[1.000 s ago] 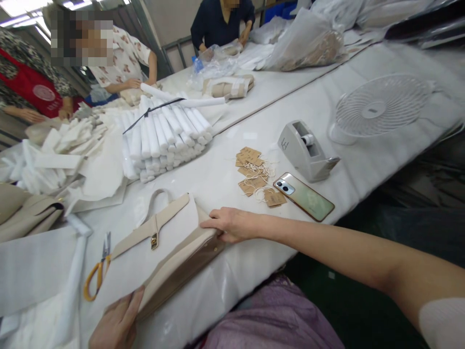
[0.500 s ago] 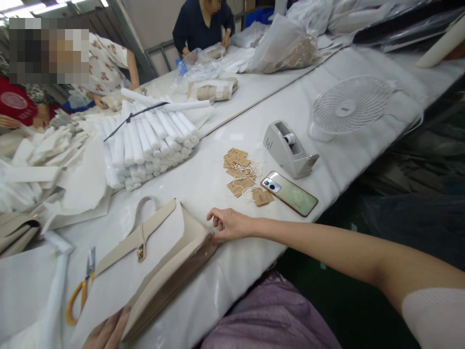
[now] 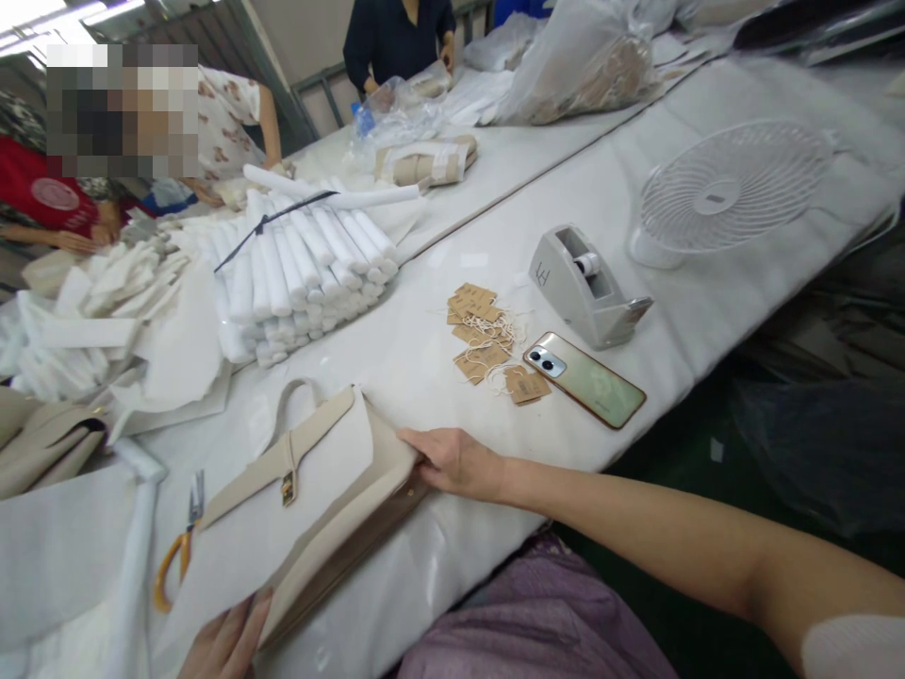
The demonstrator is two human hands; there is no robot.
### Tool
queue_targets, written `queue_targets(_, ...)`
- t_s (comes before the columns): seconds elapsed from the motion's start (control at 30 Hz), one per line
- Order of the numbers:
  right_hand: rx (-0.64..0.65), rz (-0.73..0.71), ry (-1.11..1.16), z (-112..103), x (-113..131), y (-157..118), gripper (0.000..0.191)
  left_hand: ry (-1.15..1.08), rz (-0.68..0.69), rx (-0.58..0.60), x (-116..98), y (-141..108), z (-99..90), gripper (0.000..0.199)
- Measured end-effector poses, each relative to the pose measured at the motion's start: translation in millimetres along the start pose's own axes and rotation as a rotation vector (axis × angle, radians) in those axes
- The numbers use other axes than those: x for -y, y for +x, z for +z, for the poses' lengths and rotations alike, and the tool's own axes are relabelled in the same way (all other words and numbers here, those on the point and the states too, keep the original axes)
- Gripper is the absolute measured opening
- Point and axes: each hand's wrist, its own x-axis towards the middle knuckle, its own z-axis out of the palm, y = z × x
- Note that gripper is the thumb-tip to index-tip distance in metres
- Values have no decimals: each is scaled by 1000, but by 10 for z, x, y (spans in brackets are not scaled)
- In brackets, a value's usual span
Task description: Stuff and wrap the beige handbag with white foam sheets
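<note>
Beige handbag, one end clutched in the right grip; the left grip touches the other, whether clasping I can't tell. Orange-handled scissors lie beyond that grip.

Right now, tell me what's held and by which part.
The beige, gold-clasped handbag: right hand grips its right end; left hand lies at its left end, grip unclear.

Tape disp.: handwritten mark, I can't make out which letters. Brown tags: print too sm. for me. Phone: faint lettering, illeg. Fan hub, red apron emblem: ditto.
</note>
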Motion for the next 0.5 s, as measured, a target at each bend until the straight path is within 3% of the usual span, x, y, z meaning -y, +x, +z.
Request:
queue_targets(0.1, -18, 15, -78, 25, 70, 0, 52, 21, -88, -38, -128, 77, -44, 82)
queue_targets(0.2, -71, -57, -179, -114, 208, 51, 42, -34, -186, -61, -236, 218, -120, 78)
queue_targets(0.33, -149, -380, -449, -319, 366, 274, 24, -75, -260, -110, -232, 389, -192, 52)
queue_targets(0.4, -71, -496, -484, -336, 451, 430, 18, -109, -284, -126, -215, 429, -212, 43)
queue_targets(0.5, 115, -516, -581, -248, 617, 640, 13, -173, -327, -177, -206, 449, -235, 40)
